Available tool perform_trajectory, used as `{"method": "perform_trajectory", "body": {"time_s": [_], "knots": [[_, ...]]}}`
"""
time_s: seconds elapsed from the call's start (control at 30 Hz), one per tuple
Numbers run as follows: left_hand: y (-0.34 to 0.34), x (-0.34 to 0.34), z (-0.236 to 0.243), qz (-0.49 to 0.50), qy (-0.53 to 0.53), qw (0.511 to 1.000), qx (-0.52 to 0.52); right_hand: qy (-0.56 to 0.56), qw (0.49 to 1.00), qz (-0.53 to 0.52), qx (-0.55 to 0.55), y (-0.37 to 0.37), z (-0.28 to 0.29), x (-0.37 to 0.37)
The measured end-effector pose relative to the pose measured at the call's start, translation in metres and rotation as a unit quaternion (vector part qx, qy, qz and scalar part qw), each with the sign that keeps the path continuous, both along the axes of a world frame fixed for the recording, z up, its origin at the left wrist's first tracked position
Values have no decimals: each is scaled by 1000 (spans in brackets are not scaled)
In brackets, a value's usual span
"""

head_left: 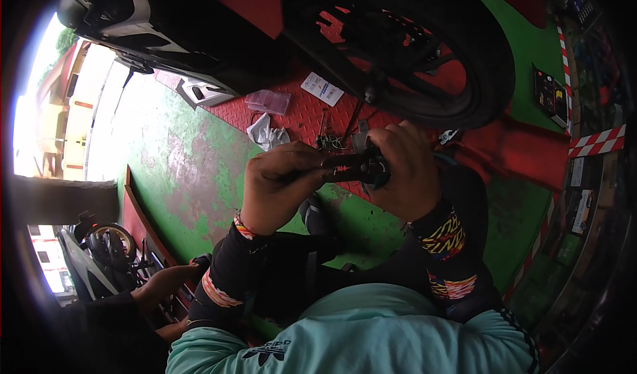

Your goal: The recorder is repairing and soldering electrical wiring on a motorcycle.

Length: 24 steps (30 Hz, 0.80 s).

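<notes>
My right hand [408, 171] is closed around dark wire-stripping pliers [346, 169], whose notched gap shows red from behind. The tool lies level between my two hands. My left hand [282, 181] is closed in a pinch at the pliers' left end; what its fingertips hold is hidden. Just beyond the hands, a small tangle of thin wires [330, 142] lies on the red ridged metal platform [229, 115]. A crumpled white cloth [267, 134] rests left of the wires.
A motorcycle wheel [488, 75] stands over the platform ahead. Near it lie a printed card [322, 89] and a clear plastic bag [269, 101]. At the lower left another person's arm [159, 288] shows near a parked motorcycle [89, 261]. Shelves [584, 201] line the right.
</notes>
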<state>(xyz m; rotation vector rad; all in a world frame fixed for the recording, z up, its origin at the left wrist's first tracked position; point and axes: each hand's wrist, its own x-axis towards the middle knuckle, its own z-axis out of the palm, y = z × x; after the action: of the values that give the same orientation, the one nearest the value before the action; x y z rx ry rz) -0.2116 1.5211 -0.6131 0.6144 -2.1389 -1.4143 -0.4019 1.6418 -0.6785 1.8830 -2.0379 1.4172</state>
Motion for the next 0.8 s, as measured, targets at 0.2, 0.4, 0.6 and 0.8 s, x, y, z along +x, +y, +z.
{"method": "perform_trajectory", "body": {"time_s": [0.2, 0.4, 0.6, 0.8], "knots": [[-3, -1, -1, 8, -16, 998, -67, -24, 1000, 1, 0, 1, -2, 2], [2, -2, 0, 28, -8, 999, -40, -1, 1000, -11, 2, 1, -5, 0], [-3, -2, -1, -10, 7, 998, -69, 29, 998, -44, -40, 0, -5, 0], [-3, 1, 2, -29, 11, 997, -71, 23, 999, -36, -26, 1, -6, 0]]}}
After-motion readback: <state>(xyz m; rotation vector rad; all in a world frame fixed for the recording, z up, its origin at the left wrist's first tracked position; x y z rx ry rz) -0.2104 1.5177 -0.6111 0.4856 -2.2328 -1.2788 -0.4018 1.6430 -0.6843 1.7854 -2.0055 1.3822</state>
